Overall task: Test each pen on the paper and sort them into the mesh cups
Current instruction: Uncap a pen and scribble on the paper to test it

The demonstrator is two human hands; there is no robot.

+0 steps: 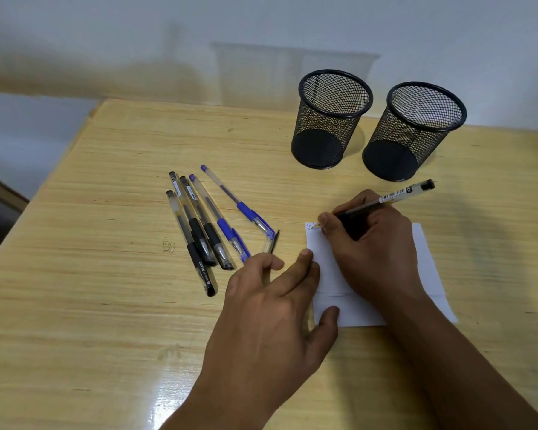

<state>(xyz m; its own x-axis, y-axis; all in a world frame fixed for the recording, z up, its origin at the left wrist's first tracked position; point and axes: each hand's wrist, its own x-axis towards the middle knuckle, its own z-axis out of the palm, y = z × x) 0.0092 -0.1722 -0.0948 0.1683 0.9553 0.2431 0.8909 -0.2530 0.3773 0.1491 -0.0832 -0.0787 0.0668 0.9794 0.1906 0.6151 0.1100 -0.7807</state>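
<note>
Far left of frame is bare wooden tabletop (90, 187) w/ a small pencilled mark left of centre. Next, centre-left, a loose bunch of five pens: three black pens (196, 225) lying close together, some overlapping, tips toward the lower right, then two blue pens (221, 220) just right of them, roughly parallel, the rightmost blue one ending beside a clear cap w/ black clip (269, 242). Just below that, the left hand (271, 305) lies palm-down, fingers spread fairly wide; index finger and thumb press on the left edge of the paper (330, 268), other fingers curled near the cap, can't tell if they grip it. The paper is white, creased, lying flat centre-right of frame, partly covered by both hands. A small scribble sits in its upper-left corner. The right hand (370, 243) rests on the paper, closed in a writing grip round a black pen (395, 195); tip touches the paper at the scribble, the barrel slants up to the right w/ its black end past the knuckles. Upper right of frame: two black mesh cups, left cup (333, 119) and right cup (413, 131), upright, side by side, near but apart, both w/ nothing visible inside. Pale wall behind.
</note>
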